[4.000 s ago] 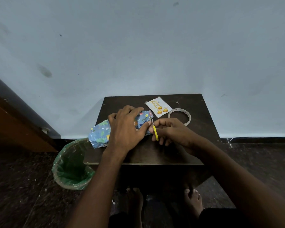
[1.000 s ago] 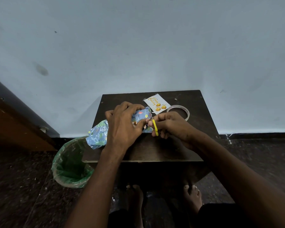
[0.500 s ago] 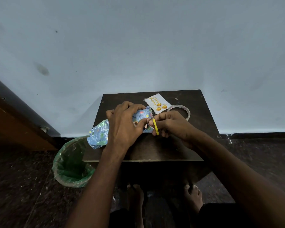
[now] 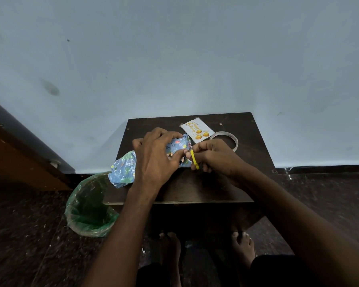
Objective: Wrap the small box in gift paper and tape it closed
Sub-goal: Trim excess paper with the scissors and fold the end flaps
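A green-lined bin (image 4: pixel 89 208) stood on the floor left of the desk (image 4: pixel 195 187). The gift paper (image 4: pixel 122 170) lay over the desk's left part, its loose end overhanging the edge. The left hand (image 4: pixel 155 160) pressed on the paper, fingers curled over it — the box itself was hidden. The right hand (image 4: pixel 214 156) gripped yellow-handled scissors (image 4: pixel 194 159) at the paper's right edge. Beyond lay a greeting card (image 4: pixel 196 130) and a tape roll (image 4: pixel 224 139) — just beside each other.

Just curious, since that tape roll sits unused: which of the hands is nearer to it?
Right. The right hand, holding yellow scissors, sits just in front of the tape roll; the left hand grips the gift paper farther left.
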The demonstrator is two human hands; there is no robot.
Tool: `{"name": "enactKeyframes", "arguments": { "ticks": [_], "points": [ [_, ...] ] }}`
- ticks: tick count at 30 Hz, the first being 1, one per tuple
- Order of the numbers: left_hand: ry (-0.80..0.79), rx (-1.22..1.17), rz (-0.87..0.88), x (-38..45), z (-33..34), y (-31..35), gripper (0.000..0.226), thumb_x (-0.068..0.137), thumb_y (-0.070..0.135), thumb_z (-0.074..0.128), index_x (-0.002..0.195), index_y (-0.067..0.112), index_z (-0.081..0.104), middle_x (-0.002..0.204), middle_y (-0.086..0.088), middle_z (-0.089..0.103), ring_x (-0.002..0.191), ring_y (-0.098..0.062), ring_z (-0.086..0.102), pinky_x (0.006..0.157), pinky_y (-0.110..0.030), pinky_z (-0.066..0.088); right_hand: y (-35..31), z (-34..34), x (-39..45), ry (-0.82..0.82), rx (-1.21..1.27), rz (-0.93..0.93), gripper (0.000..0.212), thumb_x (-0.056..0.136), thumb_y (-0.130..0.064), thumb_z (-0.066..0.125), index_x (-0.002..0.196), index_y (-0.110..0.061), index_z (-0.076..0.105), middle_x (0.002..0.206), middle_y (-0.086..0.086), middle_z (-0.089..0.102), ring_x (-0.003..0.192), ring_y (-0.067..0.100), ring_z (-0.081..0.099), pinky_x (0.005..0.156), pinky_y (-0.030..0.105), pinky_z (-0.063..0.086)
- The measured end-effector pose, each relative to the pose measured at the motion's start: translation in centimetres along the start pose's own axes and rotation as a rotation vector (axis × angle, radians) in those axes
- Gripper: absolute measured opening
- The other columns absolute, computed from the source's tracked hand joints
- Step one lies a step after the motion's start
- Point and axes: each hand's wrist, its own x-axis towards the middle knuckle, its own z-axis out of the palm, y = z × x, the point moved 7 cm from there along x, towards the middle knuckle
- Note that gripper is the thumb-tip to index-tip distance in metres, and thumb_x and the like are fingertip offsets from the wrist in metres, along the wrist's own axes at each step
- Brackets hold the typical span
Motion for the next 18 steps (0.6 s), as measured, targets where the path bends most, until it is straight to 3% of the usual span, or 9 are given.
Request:
{"name": "enactKeyframes", "arguments": {
  "ticks": [8,18],
  "points": [
    [-0.002,0.005,-0.002,0.01,0.04,0.02,0.039,0.080,0.045,0.086,0.116,0.040,0.075,0.112,0.013,0.063,0.108,-0.012,0.062,0.088,-0.032,0.018,-0.27,0.01,-0.11,0.016,-0.036,-0.027,0.016,0.096,-0.025,0.074,0.094,-0.011,0.081,0.079,0.014,0.078,0.066,0.022,0.054,0.056,0.023,0.046],
    [-0.008,0.011,-0.006,0.00,0.03,0.01,0.039,0.079,0.046,0.088,0.115,0.040,0.075,0.112,0.013,0.063,0.108,-0.012,0.062,0.088,-0.031,0.018,-0.28,0.10,-0.06,0.028,-0.095,-0.038,0.011,0.095,-0.019,0.073,0.098,-0.012,0.081,0.078,0.011,0.078,0.061,0.015,0.057,0.055,0.022,0.047]
  ]
}}
